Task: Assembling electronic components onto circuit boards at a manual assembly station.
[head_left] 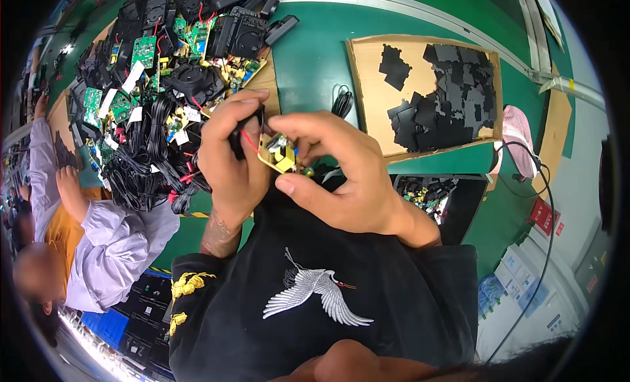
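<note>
Between my two hands, in front of my chest, is a small circuit board [283,157] with a yellow transformer and other parts on it. My right hand [357,178] pinches its edge between thumb and fingers. A red wire [249,140] runs from the board toward a black plastic part [237,138], which my left hand [226,165] grips; most of that part is hidden by the fingers. Just beyond my left hand lies a heap of black plastic housings [246,33], green circuit boards [144,52] and bundled black cables [161,123].
A shallow cardboard tray [356,86] of black sheet pieces [453,113] lies right on the green table [315,47]. Nearby are a coiled black cable [342,101], a dark bin of parts [469,205] and a pink cloth [517,134]. A co-worker [108,251] sits at left.
</note>
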A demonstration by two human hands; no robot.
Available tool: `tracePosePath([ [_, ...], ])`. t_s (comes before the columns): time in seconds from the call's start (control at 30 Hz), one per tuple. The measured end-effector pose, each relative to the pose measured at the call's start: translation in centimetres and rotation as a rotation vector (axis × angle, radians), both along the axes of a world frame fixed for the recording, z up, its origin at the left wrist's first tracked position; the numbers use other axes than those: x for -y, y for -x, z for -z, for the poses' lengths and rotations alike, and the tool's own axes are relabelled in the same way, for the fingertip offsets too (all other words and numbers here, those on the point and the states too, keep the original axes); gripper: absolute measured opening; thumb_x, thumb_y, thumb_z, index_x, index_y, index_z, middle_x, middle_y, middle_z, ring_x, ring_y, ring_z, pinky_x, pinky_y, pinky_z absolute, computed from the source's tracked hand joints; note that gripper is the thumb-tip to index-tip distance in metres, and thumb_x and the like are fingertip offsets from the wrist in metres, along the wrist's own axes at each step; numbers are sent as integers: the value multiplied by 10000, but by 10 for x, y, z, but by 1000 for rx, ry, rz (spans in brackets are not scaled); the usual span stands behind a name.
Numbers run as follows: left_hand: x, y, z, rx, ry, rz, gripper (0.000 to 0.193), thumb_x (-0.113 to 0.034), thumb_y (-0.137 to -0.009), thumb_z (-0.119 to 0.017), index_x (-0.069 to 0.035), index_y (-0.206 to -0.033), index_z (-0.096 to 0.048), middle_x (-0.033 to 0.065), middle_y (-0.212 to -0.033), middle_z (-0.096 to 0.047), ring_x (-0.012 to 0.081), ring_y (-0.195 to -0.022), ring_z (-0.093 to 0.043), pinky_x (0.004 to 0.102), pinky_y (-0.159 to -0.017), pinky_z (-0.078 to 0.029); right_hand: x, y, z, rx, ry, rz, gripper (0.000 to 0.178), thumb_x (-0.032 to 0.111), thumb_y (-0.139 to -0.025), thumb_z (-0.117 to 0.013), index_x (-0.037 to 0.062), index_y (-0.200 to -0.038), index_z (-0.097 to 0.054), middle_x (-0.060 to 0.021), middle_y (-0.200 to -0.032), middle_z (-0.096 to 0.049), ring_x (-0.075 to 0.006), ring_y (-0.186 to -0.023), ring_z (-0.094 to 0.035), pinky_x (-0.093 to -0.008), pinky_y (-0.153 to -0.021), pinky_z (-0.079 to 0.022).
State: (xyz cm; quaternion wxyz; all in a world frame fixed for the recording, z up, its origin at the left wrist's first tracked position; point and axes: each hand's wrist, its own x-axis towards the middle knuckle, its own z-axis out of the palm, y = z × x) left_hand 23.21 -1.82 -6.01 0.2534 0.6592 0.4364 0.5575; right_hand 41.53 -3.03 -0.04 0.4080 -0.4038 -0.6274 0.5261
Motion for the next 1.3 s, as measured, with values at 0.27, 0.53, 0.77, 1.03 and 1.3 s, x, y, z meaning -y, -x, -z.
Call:
tracePosePath([
  [0.27, 1, -5, 0, 26, 3, -13, 266, 106, -975, -583, 11, -1221, -546, 222, -1148, -701, 296, -1042, -712, 364, -884, -565, -1, -3, 3, -49, 80, -100, 566, 124, -878, -765, 4, -1406, -599, -92, -1068, -627, -175, -887, -619, -282, -767, -543],
  [0.53, 8, -5, 0, 131, 54, 48, 326, 102, -1003, -491, -1, -1307, -435, 251, -1275, -597, 275, -1120, -643, 381, -985, -512, 0, 6, 15, 81, -121, 58, 562, 38, -776, -851, 35, -1302, -652, -121, -1166, -668, -218, -965, -670, -311, -772, -571],
  [0.77, 9, 2, 10, -243, -41, 71, 597, 108, -917, -630, -69, -1411, -346, 257, -1357, -526, 255, -999, -631, 366, -865, -551, -7, 2, 22, 136, -178, 82, 459, 51, -728, -897, 33, -1134, -683, -110, -1075, -709, -242, -927, -700, -326, -758, -584],
  [1.03, 10, -1, 10, -229, -152, 113, 657, 40, -789, -754, -35, -1369, -453, 258, -1288, -591, 370, -1044, -652, 405, -853, -583, -1, 7, 28, 81, -174, 115, 461, 56, -713, -916, 19, -1105, -677, -116, -1023, -697, -221, -850, -697, -301, -718, -578],
  [1.3, 12, -7, 16, -81, -99, 158, 571, -122, -888, -772, -35, -1355, -455, 246, -1195, -648, 380, -1056, -667, 438, -883, -574, 10, 9, 38, -65, -269, 148, 503, 71, -781, -901, -8, -1176, -599, -146, -1052, -676, -202, -885, -681, -295, -742, -574],
])
